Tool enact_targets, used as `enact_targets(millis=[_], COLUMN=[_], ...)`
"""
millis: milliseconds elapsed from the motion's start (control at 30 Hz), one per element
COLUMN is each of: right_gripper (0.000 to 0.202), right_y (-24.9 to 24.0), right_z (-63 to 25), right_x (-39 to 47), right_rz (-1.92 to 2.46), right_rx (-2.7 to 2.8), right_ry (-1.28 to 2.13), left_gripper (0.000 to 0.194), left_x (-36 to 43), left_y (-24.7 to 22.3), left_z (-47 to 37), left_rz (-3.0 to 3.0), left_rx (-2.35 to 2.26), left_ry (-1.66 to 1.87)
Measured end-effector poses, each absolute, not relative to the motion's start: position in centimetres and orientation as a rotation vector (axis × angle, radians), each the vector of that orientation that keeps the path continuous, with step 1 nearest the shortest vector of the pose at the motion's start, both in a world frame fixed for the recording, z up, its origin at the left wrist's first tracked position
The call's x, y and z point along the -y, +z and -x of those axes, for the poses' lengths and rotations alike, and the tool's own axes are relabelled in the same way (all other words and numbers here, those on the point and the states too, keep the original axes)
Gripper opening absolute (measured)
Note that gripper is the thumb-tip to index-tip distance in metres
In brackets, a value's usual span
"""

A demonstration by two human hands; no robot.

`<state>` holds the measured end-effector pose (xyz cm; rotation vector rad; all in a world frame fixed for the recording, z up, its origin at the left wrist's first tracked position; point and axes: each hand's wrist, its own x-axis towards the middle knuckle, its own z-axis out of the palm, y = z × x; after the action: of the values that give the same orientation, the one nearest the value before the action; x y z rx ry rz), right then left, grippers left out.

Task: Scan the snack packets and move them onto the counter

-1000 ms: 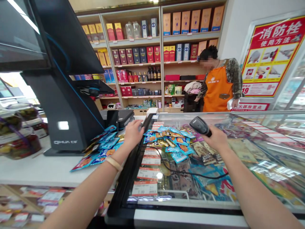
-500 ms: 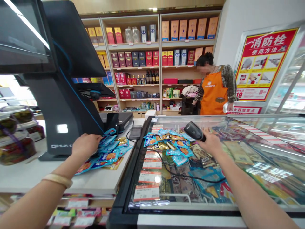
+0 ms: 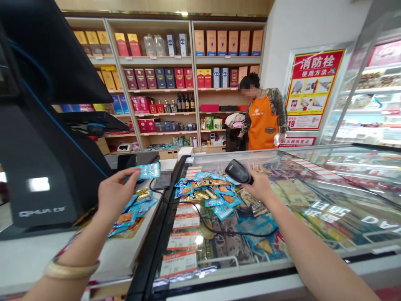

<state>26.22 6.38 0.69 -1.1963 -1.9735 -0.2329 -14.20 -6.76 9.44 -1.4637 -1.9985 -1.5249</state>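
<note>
Pinched in my left hand (image 3: 117, 192) is a small blue snack packet (image 3: 148, 170), raised above the counter. Below it, a heap of blue and gold snack packets (image 3: 133, 211) lies on the white counter (image 3: 122, 255), partly hidden by my forearm. My right hand (image 3: 260, 186) is wrapped round a black barcode scanner (image 3: 237, 171), its head turned to the left. Under and beside the scanner, a second heap of blue and gold packets (image 3: 216, 190) rests on the glass top of a freezer (image 3: 219, 246). The scanner's black cable (image 3: 216, 230) loops across the glass.
A dark point-of-sale terminal (image 3: 46, 167) stands on the counter at left. Behind the freezer, a person in an orange apron (image 3: 263, 121) stands near shelves of boxes and bottles (image 3: 163, 79). Price labels (image 3: 180, 240) line the freezer's left side.
My left hand has lifted a blue packet from the counter heap and moved it up toward the freezer. My right hand still holds the scanner. The view has turned to the right.
</note>
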Motion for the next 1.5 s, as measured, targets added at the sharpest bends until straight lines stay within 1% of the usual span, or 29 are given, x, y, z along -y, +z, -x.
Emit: enact_targets(millis=[100, 200, 333, 433, 633, 1000, 1200, 1500], right_gripper=[0.028, 0.027, 0.029, 0.034, 0.024, 0.026, 0.031, 0.022], right_y=[1.0, 1.3, 1.8, 2.1, 2.6, 3.0, 3.6, 3.2], right_z=[-25.6, -25.1, -24.6, -24.2, -23.2, -22.6, -22.5, -22.4], right_x=[-6.1, -5.7, -5.2, -4.7, -3.5, -2.8, -2.4, -2.6], right_rz=[1.074, 0.961, 0.896, 0.916, 0.93, 0.984, 1.028, 1.032], right_rx=[1.997, 2.052, 2.15, 2.207, 2.287, 2.358, 2.384, 2.346], right_ry=[-0.148, -0.081, 0.002, -0.007, -0.024, -0.022, -0.003, -0.018], left_gripper=[0.035, 0.038, 0.047, 0.048, 0.045, 0.044, 0.045, 0.045], left_x=[3.4, 0.7, -0.7, -0.6, 0.0, 0.3, 0.1, 0.1], left_y=[6.9, 4.6, 2.6, 1.8, 1.5, 1.4, 1.2, 1.1], left_z=[10.8, 7.8, 5.2, 4.6, 4.6, 4.5, 4.6, 4.6], left_rz=[1.601, 1.701, 1.767, 1.809, 1.789, 1.83, 1.833, 1.842], left_rx=[1.855, 1.695, 1.725, 1.795, 1.806, 1.764, 1.752, 1.734], left_ry=[-1.65, -1.739, -1.776, -1.752, -1.667, -1.52, -1.492, -1.517])
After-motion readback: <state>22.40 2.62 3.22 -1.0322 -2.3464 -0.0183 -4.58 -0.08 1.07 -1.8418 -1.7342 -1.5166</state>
